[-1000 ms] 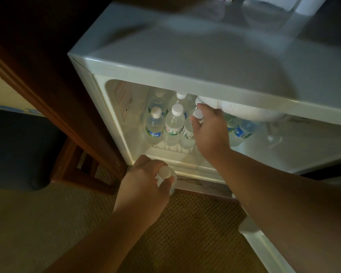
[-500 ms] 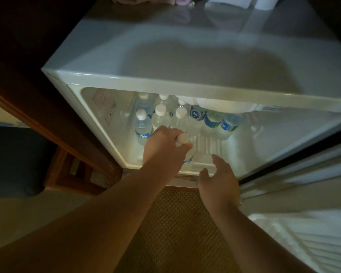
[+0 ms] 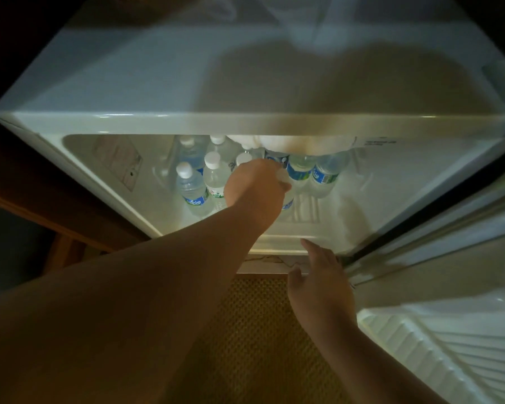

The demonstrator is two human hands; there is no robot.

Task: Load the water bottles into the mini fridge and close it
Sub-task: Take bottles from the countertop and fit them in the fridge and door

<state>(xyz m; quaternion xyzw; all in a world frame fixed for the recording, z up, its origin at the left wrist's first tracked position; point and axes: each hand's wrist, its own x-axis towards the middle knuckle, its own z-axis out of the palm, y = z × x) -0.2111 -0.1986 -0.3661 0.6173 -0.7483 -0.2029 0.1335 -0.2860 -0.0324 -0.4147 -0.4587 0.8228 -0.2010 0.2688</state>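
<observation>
inside the open mini fridge [image 3: 391, 182], left hand [image 3: 255, 188] curled around a water bottle [image 3: 285, 182], white cap showing by the thumb, just right of the upright bottles [image 3: 199, 182] at the fridge's left. right hand [image 3: 321, 275] at the fridge's front lip, fingers relaxed, holding nothing. fridge door [image 3: 449, 330] swung wide to the fridge's right.

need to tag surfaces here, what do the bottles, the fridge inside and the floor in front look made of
Water bottles: clear thin plastic, apparently; you see through them, with white screw caps and printed labels.
Mini fridge interior: smooth glossy white moulded plastic, judging by rounded corners and the ribbed floor.
Floor: coarse woven carpet or matting, matte tan; the grid-like weave shows, the fibre is unclear.
</observation>
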